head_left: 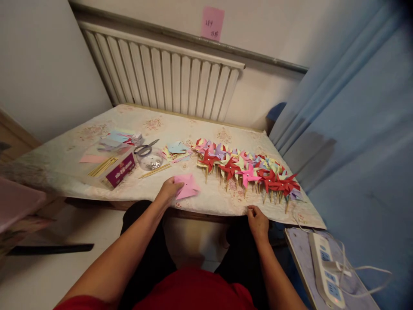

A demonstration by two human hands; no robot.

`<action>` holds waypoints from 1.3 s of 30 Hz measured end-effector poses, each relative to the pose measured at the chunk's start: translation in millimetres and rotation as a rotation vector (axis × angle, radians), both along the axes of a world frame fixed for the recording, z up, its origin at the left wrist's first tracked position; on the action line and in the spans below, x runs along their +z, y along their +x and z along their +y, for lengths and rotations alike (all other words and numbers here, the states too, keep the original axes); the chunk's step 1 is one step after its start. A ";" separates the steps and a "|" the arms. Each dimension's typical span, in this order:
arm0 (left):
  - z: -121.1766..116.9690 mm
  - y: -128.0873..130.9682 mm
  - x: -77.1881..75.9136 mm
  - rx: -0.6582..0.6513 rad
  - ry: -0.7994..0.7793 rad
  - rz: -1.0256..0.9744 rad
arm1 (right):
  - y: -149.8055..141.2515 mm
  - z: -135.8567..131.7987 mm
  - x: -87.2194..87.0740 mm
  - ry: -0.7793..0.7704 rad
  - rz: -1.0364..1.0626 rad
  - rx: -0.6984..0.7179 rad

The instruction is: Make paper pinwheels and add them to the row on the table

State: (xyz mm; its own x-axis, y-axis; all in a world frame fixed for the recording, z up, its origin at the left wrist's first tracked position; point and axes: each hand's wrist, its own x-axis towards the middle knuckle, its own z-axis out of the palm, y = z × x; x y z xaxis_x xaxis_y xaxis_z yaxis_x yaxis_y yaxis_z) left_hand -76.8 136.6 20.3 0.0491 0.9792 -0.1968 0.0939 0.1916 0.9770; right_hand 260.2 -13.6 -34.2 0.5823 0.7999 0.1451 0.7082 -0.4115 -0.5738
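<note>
My left hand pinches a pink pinwheel paper at its left side, close to the table's front edge. Cut into flaps, the paper has a small mark near its middle. My right hand is at the front edge further right, fingers curled together; whatever they may hold is hidden. Beyond it stand rows of finished pinwheels on sticks, in red, pink, purple and yellow. Behind my left hand are a clear dish of small metallic pieces, loose sticks and a pile of cut papers.
On the left are a purple-fronted box of sticks, scissors and stacked coloured paper. A radiator runs behind the table. A blue curtain hangs at right, above a power strip with white cables.
</note>
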 end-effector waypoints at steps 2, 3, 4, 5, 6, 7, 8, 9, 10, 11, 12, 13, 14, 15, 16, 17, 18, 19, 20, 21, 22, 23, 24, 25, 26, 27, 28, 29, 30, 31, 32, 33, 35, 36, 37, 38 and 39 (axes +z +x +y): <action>-13.1 9.9 10.0 -0.029 -0.023 -0.135 | -13.2 3.5 0.5 0.125 0.231 0.052; -19.3 14.5 14.3 -0.044 -0.030 -0.173 | -22.1 5.7 2.3 0.172 0.377 0.079; -25.2 18.9 18.1 -0.064 -0.038 -0.206 | -31.9 8.1 5.4 0.218 0.509 0.106; -30.7 23.0 21.3 -0.078 -0.039 -0.233 | -42.4 10.4 9.9 0.246 0.623 0.139; -36.1 26.9 24.2 -0.088 -0.038 -0.247 | -52.8 12.6 15.6 0.257 0.719 0.180; -41.2 30.7 26.8 -0.101 -0.035 -0.258 | -62.9 14.7 22.1 0.270 0.807 0.200; -46.1 34.2 29.4 -0.114 -0.032 -0.258 | -72.2 16.5 29.1 0.268 0.892 0.230; -50.8 37.7 32.1 -0.131 -0.025 -0.252 | -80.6 18.0 36.1 0.267 0.964 0.263; -55.4 40.9 35.1 -0.148 -0.018 -0.240 | -87.8 19.3 42.7 0.263 1.028 0.305; -59.7 44.0 38.4 -0.157 -0.006 -0.225 | -94.1 20.1 48.7 0.284 1.082 0.323; -63.8 46.9 42.0 -0.164 0.007 -0.203 | -99.6 20.6 53.7 0.303 1.131 0.347; -67.6 49.5 45.5 -0.165 0.013 -0.190 | -104.4 20.9 57.9 0.310 1.171 0.377; -70.9 51.9 48.8 -0.171 0.006 -0.187 | -108.8 20.9 61.2 0.316 1.202 0.405; -73.8 54.1 51.4 -0.177 -0.009 -0.191 | -112.8 20.8 63.9 0.316 1.237 0.432; -76.2 55.8 53.1 -0.185 -0.025 -0.202 | -116.6 20.7 66.1 0.318 1.275 0.452; -78.2 57.3 53.7 -0.195 -0.039 -0.213 | -120.1 20.5 67.9 0.322 1.315 0.461; -79.8 58.4 53.2 -0.203 -0.048 -0.222 | -123.4 20.3 69.5 0.327 1.354 0.461; -81.0 59.2 51.6 -0.211 -0.052 -0.229 | -126.3 20.2 70.8 0.331 1.388 0.452; -82.0 59.8 49.4 -0.221 -0.056 -0.237 | -128.9 20.1 71.9 0.332 1.413 0.434; -82.9 60.1 46.8 -0.234 -0.062 -0.249 | -131.1 19.9 72.7 0.330 1.428 0.413; -83.8 60.3 44.4 -0.249 -0.072 -0.266 | -132.8 19.7 73.0 0.326 1.432 0.392; -84.6 60.3 42.4 -0.264 -0.083 -0.285 | -134.2 19.4 73.0 0.321 1.430 0.374; -85.6 60.3 41.2 -0.275 -0.096 -0.298 | -135.2 19.0 72.7 0.318 1.423 0.361; -86.5 60.2 40.8 -0.279 -0.109 -0.305 | -136.0 18.6 72.1 0.319 1.409 0.354; -87.4 60.2 41.0 -0.279 -0.122 -0.307 | -136.5 18.0 71.5 0.320 1.390 0.352; -88.3 60.3 41.8 -0.277 -0.133 -0.304 | -136.8 17.5 70.9 0.321 1.368 0.352; -89.1 60.3 42.7 -0.273 -0.142 -0.298 | -137.0 16.9 70.5 0.320 1.344 0.352; -89.7 60.4 43.6 -0.270 -0.148 -0.292 | -137.2 16.3 70.4 0.317 1.321 0.352; -90.2 60.5 44.2 -0.268 -0.148 -0.289 | -137.3 15.7 70.7 0.312 1.304 0.353; -90.5 60.5 44.3 -0.265 -0.144 -0.285 | -137.5 15.1 71.2 0.307 1.295 0.354; -90.7 60.5 44.0 -0.261 -0.137 -0.278 | -137.7 14.5 72.1 0.302 1.296 0.356; -90.7 60.5 43.4 -0.258 -0.128 -0.271 | -137.9 14.0 72.9 0.298 1.305 0.359; -90.7 60.6 42.0 -0.263 -0.108 -0.267 | -138.5 13.2 74.4 0.289 1.340 0.371; -90.6 60.7 41.6 -0.268 -0.101 -0.266 | -138.9 12.8 74.8 0.284 1.359 0.377; -90.6 60.8 41.6 -0.270 -0.096 -0.265 | -139.1 12.5 74.9 0.279 1.373 0.380; -90.6 61.0 42.0 -0.270 -0.094 -0.263 | -139.3 12.2 74.8 0.275 1.379 0.381; -90.6 61.1 42.7 -0.267 -0.095 -0.260 | -139.5 12.0 74.5 0.271 1.377 0.379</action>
